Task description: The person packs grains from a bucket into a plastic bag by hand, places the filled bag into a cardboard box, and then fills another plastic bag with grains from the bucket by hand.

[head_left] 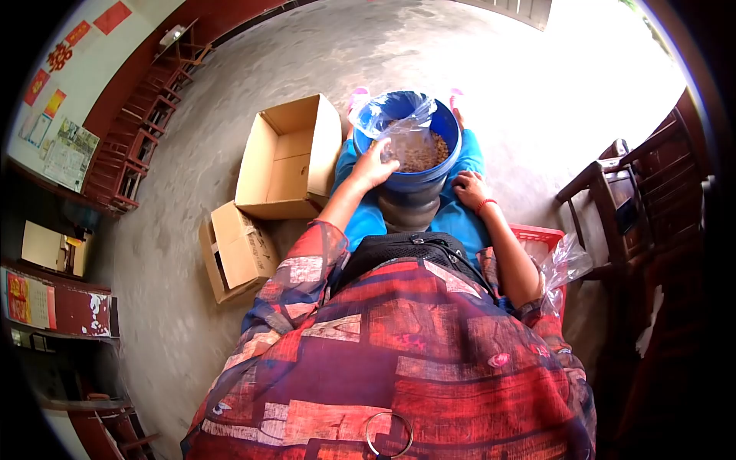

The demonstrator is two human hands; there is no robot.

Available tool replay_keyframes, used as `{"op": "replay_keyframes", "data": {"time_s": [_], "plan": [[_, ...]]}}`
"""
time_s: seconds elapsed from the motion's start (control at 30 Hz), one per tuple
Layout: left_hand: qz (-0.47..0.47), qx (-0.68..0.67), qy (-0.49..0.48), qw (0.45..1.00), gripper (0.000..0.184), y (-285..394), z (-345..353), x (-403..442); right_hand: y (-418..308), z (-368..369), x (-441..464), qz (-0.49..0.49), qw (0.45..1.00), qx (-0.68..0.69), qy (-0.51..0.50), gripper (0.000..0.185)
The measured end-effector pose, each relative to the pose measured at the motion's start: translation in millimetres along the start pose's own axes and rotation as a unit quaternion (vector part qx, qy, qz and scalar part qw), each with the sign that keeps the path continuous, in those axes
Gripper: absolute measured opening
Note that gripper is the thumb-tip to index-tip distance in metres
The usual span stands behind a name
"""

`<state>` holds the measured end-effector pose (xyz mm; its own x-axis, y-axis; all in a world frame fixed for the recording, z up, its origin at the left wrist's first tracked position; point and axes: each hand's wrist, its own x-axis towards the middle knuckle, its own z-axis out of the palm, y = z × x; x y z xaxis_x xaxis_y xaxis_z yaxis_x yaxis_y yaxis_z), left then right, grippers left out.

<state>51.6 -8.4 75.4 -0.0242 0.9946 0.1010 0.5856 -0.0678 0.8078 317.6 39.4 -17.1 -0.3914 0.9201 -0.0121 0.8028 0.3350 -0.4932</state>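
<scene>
Between my knees stands a blue bucket [447, 123] with many small brown pieces [422, 157] in it. My left hand [374, 165] is at the near left of its rim, its fingers closed on a clear plastic bag [414, 123] that lies over the bucket's mouth. The bag's lower part hangs inside, above the brown pieces. On my right knee rests my right hand [469, 188], a red band on its wrist; its fingers are loosely bent and hold nothing. The bucket's lower part is partly hidden between my legs.
To the left are an open cardboard box [287, 153] and a smaller box [241, 249]. A red basket [537, 234] with clear plastic [563, 268] is beside my right arm. Dark wooden chairs [613, 192] stand at the right, stacked chairs [130, 149] along the left wall.
</scene>
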Motion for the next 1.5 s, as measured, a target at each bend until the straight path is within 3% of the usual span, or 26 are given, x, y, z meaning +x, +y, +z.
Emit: {"op": "replay_keyframes", "data": {"time_s": [0.03, 0.1, 0.23, 0.27, 0.33, 0.37, 0.4, 0.53, 0.7, 0.77, 1.17, 1.23, 1.27, 1.3, 1.5], "plan": [[-0.025, -0.056, 0.008, 0.998, 0.059, 7, -3, 6, 3, 3, 1, 0.001, 1.000, 0.000, 0.000, 0.022], [0.053, -0.122, -0.017, 0.991, 0.046, 38, -20, 13, 7, 6, 6, -0.007, 1.000, 0.001, -0.004, 0.022], [0.216, -0.224, 0.050, 0.949, 0.022, 172, -75, -11, 10, 9, 6, -0.007, 1.000, 0.001, -0.004, 0.022], [0.299, -0.245, 0.098, 0.917, 0.014, 205, -87, -27, 9, 8, 6, -0.012, 1.000, -0.002, 0.001, 0.022], [0.489, -0.166, 0.150, 0.843, 0.015, 258, -118, -60, -1, 0, 1, -0.009, 1.000, -0.002, 0.020, 0.022], [0.489, -0.172, 0.149, 0.842, 0.015, 274, -137, -72, -5, -6, -2, -0.044, 0.999, -0.002, 0.019, 0.022], [0.595, -0.112, 0.157, 0.780, 0.022, 284, -156, -83, 3, 2, 3, -0.057, 0.998, 0.003, 0.038, 0.022], [0.713, -0.002, 0.176, 0.679, 0.022, 303, -185, -129, 4, 3, 4, -0.074, 0.996, 0.004, 0.049, 0.021], [0.751, 0.040, 0.189, 0.631, 0.023, 302, -183, -152, -6, -6, -1, -0.014, 1.000, 0.010, 0.020, 0.019], [0.756, 0.045, 0.196, 0.623, 0.024, 300, -182, -156, 6, 4, 4, -0.062, 0.997, 0.005, 0.036, 0.019], [0.773, 0.032, 0.235, 0.589, 0.028, 274, -171, -162, 5, 0, 2, -0.094, 0.994, 0.001, 0.047, 0.015], [0.773, 0.027, 0.243, 0.585, 0.029, 273, -171, -163, 3, 5, 2, -0.042, 0.997, 0.017, 0.064, 0.015], [0.773, 0.028, 0.244, 0.585, 0.030, 273, -173, -163, 9, 1, 4, -0.104, 0.994, 0.012, 0.033, 0.015], [0.770, 0.030, 0.246, 0.588, 0.030, 275, -175, -162, 7, 7, 1, -0.054, 0.996, 0.022, 0.062, 0.016], [0.765, 0.031, 0.281, 0.579, 0.033, 288, -186, -156, -1, 0, 1, -0.021, 0.999, 0.002, 0.042, 0.019]]}}
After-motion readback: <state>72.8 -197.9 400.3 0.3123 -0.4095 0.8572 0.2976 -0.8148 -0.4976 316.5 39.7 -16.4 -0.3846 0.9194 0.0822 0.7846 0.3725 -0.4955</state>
